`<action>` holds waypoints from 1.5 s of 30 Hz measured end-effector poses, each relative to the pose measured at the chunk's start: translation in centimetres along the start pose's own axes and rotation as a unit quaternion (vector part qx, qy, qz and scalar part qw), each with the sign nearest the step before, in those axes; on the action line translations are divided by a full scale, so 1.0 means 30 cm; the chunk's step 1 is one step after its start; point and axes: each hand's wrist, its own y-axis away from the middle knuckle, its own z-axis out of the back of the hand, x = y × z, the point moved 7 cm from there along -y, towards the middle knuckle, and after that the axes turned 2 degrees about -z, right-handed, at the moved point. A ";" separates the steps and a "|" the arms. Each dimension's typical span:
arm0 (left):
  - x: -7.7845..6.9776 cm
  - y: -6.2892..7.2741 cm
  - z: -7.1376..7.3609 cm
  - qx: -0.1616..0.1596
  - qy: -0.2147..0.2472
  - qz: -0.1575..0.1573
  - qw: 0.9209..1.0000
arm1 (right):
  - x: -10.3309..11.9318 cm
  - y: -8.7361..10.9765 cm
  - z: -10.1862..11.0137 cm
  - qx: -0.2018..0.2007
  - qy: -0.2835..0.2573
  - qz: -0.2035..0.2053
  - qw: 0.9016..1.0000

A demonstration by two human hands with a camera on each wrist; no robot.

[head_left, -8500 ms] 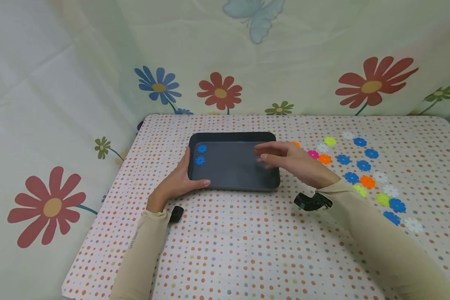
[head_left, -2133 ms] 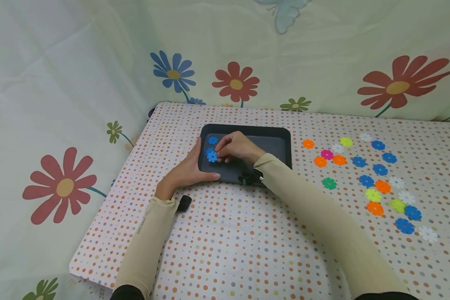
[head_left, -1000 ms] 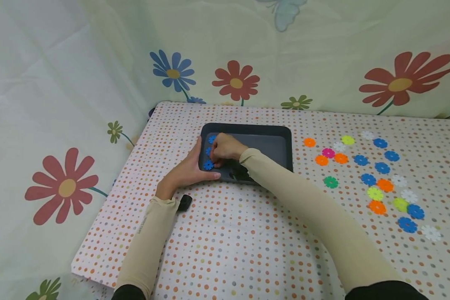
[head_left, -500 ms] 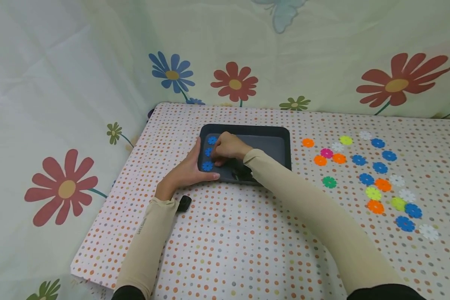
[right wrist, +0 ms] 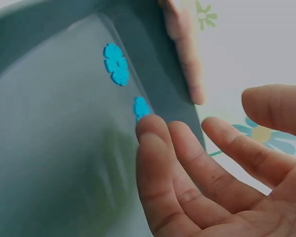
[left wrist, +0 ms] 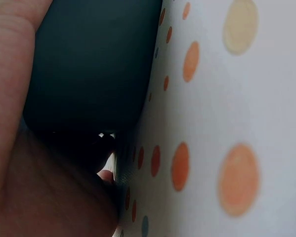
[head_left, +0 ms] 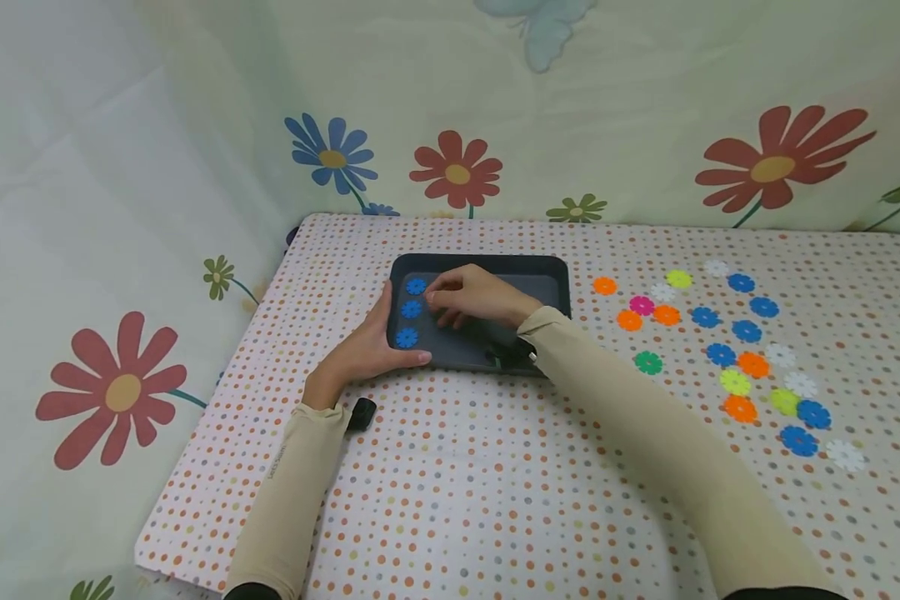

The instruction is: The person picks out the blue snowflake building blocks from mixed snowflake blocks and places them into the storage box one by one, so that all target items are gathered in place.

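A dark grey rectangular tray [head_left: 495, 265] lies on the table. My left hand [head_left: 360, 350] holds its near left corner, fingers along the left wall and thumb at the front edge; the left wrist view shows the hand against the tray's dark outer side [left wrist: 93, 64]. Three blue flower-shaped discs line the tray's left side: a far one [head_left: 416, 286], a middle one [head_left: 411, 309] and a near one [head_left: 407, 337]. My right hand [head_left: 480, 293] hovers over the tray just right of them, thumb apart from its loosely bent fingers [right wrist: 155, 168], nothing between them.
Right of the tray, many flower discs lie scattered on the dotted table cover [head_left: 457, 467]: a green disc [head_left: 648, 362], a pink disc [head_left: 642, 306], an orange disc [head_left: 740, 408], plus blue, white and yellow ones. A flowered curtain [head_left: 630, 100] hangs behind the table.
My right hand brought a third blue disc into the tray, set it down in the row and let go. It has since drawn slightly right, fingers loosened. My left hand stays on the tray.
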 end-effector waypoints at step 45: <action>-0.009 0.018 0.000 -0.004 -0.003 0.003 1.000 | -0.219 0.516 0.467 -0.200 -0.002 -0.034 0.979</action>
